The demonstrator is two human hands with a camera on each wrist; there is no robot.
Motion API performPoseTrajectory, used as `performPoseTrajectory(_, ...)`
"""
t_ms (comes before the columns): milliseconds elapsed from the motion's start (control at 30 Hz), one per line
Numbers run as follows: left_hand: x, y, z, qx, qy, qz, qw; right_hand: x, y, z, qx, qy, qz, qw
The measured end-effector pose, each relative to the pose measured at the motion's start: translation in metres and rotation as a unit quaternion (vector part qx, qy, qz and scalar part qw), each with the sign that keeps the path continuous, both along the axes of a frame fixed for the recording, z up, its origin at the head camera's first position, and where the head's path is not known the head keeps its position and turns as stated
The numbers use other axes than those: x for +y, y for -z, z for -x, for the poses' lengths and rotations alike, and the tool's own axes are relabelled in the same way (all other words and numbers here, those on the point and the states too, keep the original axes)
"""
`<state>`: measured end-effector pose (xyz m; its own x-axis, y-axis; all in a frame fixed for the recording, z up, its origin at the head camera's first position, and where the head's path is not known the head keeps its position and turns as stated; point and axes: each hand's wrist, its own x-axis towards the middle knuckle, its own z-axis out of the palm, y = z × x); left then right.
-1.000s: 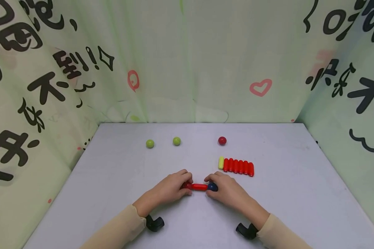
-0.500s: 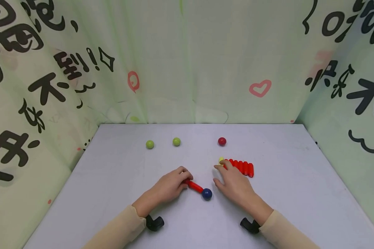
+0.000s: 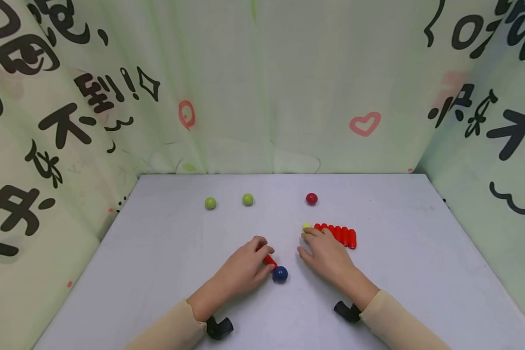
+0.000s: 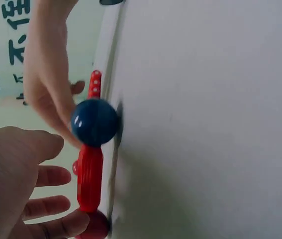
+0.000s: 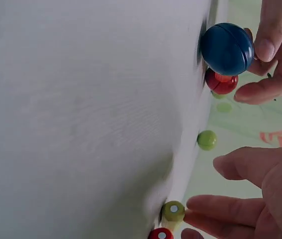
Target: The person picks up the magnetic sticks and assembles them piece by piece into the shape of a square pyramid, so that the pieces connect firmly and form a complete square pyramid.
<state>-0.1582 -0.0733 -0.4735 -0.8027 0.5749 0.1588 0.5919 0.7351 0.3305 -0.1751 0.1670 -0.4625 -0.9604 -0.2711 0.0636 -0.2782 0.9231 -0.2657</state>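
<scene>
A red rod (image 4: 90,178) joins a dark blue ball (image 3: 280,274) to a red ball (image 4: 95,226) on the table. My left hand (image 3: 245,267) lies loosely over this piece, and in the left wrist view one fingertip touches the red ball while the thumb stands apart from the rod. To the right, my right hand (image 3: 330,253) reaches forward with fingers extended. Its fingertips touch a yellow rod (image 5: 173,211), which they partly cover in the head view; the thumb is well away from it. Several red rods (image 3: 346,237) lie side by side just right of the yellow one.
Two green balls (image 3: 210,203) and a loose red ball (image 3: 312,199) sit toward the back of the white table (image 3: 179,218). Printed curtains (image 3: 267,97) rise behind the table and at both sides. A black wrist mount (image 3: 218,328) shows under each forearm.
My right hand has left the blue ball and moved forward to the yellow rod, which now sits slightly left of the red row. The blue-ball end has swung toward me and left; my left fingers have loosened.
</scene>
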Motion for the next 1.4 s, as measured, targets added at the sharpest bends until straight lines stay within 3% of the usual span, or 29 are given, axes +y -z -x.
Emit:
performPoseTrajectory(233,0.008,0.003,-0.005,-0.016,0.010,0.019,0.9996,-0.008,0.000,0.004,0.039,-0.004,0.024,0.999)
performPoseTrajectory(367,0.009,0.004,-0.004,-0.027,0.011,0.034,0.9990,-0.011,0.000,0.007,0.048,0.010,0.005,0.999)
performPoseTrajectory(633,0.005,0.004,-0.002,-0.036,0.014,0.028,0.9989,-0.012,0.002,0.009,0.020,0.010,0.010,1.000)
performPoseTrajectory(933,-0.007,0.000,0.006,-0.082,0.040,0.026,0.9955,-0.017,0.000,0.014,-0.041,0.016,0.035,0.998)
performPoseTrajectory(1100,-0.011,0.000,0.011,-0.107,0.056,0.013,0.9926,-0.017,0.000,0.010,-0.061,0.009,0.045,0.997)
performPoseTrajectory(1400,-0.016,0.002,0.020,-0.144,0.049,-0.017,0.9882,-0.020,-0.001,0.001,-0.086,-0.010,0.070,0.994)
